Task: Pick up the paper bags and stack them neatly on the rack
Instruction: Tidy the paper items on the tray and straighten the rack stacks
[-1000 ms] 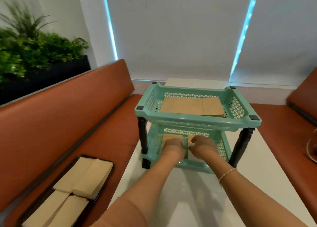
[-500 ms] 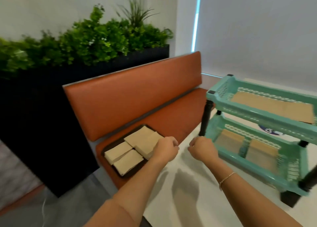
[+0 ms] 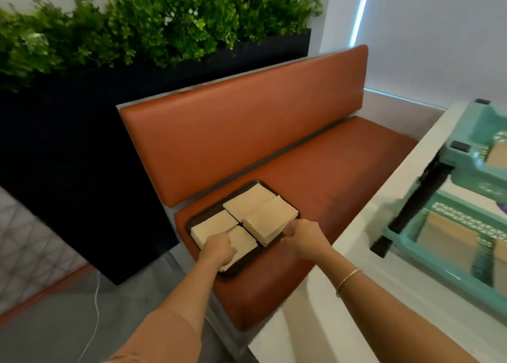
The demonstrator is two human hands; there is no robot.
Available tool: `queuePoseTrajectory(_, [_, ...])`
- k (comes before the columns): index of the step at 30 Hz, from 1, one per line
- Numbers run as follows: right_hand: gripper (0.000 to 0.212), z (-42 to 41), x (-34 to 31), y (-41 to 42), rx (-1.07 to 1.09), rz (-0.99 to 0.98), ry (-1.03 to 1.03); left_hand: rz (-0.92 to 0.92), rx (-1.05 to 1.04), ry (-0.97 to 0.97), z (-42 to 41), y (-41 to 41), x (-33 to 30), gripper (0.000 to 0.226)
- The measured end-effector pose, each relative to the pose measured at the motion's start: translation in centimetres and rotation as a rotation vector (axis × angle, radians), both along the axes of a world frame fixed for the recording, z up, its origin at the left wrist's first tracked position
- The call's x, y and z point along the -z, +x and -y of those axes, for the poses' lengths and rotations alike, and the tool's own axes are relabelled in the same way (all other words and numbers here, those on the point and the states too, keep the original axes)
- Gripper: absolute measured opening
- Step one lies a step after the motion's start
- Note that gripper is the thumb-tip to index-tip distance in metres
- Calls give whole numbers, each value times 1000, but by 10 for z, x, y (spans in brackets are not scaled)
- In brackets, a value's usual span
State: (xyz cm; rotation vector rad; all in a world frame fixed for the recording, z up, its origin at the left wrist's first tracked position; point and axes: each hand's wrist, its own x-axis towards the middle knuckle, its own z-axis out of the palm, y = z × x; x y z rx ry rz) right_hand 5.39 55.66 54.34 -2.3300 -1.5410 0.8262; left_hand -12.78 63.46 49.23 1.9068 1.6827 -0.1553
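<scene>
Several stacks of tan paper bags [image 3: 270,220] lie on a dark tray [image 3: 239,271] on the orange bench seat. My left hand [image 3: 216,248] hovers over the near-left stack [image 3: 212,226] with fingers curled, its fingertips at the top bag. Just off the near corner of the right stack, my right hand [image 3: 304,237] is curled too; no bag is seen in its grip. The teal two-tier rack [image 3: 463,167] stands on the white table at the right edge, with bags on its lower tier [image 3: 447,239] and upper tier [image 3: 498,154].
The orange bench [image 3: 315,176] has a tall backrest behind the tray. A black planter with green plants [image 3: 82,143] stands behind it. The white table [image 3: 356,321] runs along the bench's right side. A white cable [image 3: 96,307] lies on the grey floor.
My view swung left from the rack to the tray. Both hands left the rack's lower tier and moved down over the bag stacks on the bench.
</scene>
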Motion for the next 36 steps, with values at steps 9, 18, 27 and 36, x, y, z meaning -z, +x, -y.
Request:
queuePoseTrajectory(9, [32, -114, 63, -17, 71, -111, -149, -66, -13, -73, -109, -16, 74, 35])
queuePoseTrajectory(18, [32, -189, 122, -31, 25, -114, -234, -133, 128, -201, -152, -8, 148, 44])
queuePoseTrajectory(27, [34, -188, 161, -32, 60, -176, -308, -227, 166, -198, -137, 0, 196, 80])
queuePoseTrajectory(36, [32, -175, 173, -26, 109, -177, -294, -327, 134, -194, -138, 11, 201, 86])
